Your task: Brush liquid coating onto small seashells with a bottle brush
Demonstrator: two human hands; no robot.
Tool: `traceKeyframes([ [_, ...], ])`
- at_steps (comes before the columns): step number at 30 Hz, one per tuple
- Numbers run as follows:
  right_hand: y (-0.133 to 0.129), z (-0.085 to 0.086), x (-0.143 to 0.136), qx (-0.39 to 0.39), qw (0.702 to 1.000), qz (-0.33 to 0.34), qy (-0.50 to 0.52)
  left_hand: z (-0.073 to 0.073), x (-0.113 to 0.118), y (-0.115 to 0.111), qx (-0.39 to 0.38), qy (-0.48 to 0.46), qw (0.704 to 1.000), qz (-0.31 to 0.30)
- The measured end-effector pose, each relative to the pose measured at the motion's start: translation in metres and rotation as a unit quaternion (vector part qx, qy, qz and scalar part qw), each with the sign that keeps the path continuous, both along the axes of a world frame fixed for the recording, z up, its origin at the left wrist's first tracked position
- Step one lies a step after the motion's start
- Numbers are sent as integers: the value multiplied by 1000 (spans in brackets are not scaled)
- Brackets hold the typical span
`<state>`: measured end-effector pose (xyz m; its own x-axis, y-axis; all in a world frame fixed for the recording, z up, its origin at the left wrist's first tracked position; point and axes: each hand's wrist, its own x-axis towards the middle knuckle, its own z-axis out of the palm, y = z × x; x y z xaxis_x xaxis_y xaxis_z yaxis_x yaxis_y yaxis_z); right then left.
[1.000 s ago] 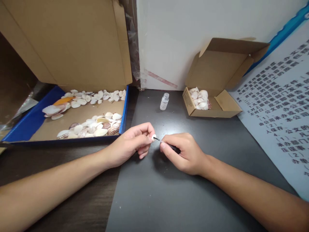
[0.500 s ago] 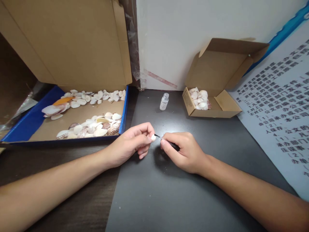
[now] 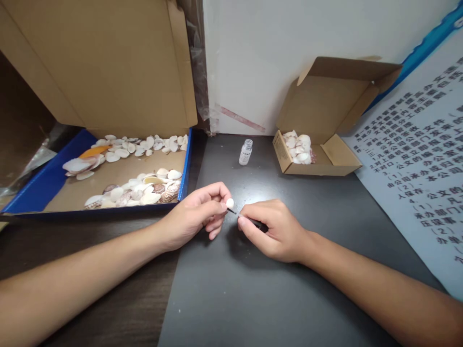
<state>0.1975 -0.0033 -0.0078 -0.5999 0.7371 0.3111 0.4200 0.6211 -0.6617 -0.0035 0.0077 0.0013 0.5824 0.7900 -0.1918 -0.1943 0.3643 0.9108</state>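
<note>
My left hand (image 3: 202, 212) pinches a small white shell (image 3: 230, 203) between thumb and forefinger, over the dark grey mat. From the right, my right hand (image 3: 277, 229) grips a thin black brush (image 3: 259, 225), its dark tip at the shell's lower edge beside my left thumb. Whether the tip touches the shell or lies just in front of it, I cannot tell. Beyond both hands stands a small uncapped clear bottle (image 3: 245, 153) with a printed white label, upright on the mat.
At the left, a blue-sided open box (image 3: 186, 168) holds two groups of shells (image 3: 144, 188) and an orange shell (image 3: 94, 152). A small open cardboard box (image 3: 321, 169) with white shells (image 3: 299, 145) stands at the back right. A printed sheet (image 3: 408, 168) covers the right side.
The brush tip has moved from the shell's upper edge down to its lower edge. My right hand has dropped slightly, and the shell in my left hand shows a little higher.
</note>
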Motion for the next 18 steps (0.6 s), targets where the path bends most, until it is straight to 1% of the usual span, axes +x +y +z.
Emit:
traceKeyframes([
  [5, 0, 0, 0, -15, 998, -61, -21, 1, 1, 0, -1, -3, 1000, 8],
  [12, 0, 0, 0, -6, 1000, -24, -6, 1, 0, 1, -13, 1, 1000, 8],
  [14, 0, 0, 0, -11, 999, -30, -24, 2, 0, 1, -14, 4, 1000, 9],
  [18, 0, 1, -1, -20, 996, -68, -60, 3, 1, 0, -11, 6, 1000, 13],
])
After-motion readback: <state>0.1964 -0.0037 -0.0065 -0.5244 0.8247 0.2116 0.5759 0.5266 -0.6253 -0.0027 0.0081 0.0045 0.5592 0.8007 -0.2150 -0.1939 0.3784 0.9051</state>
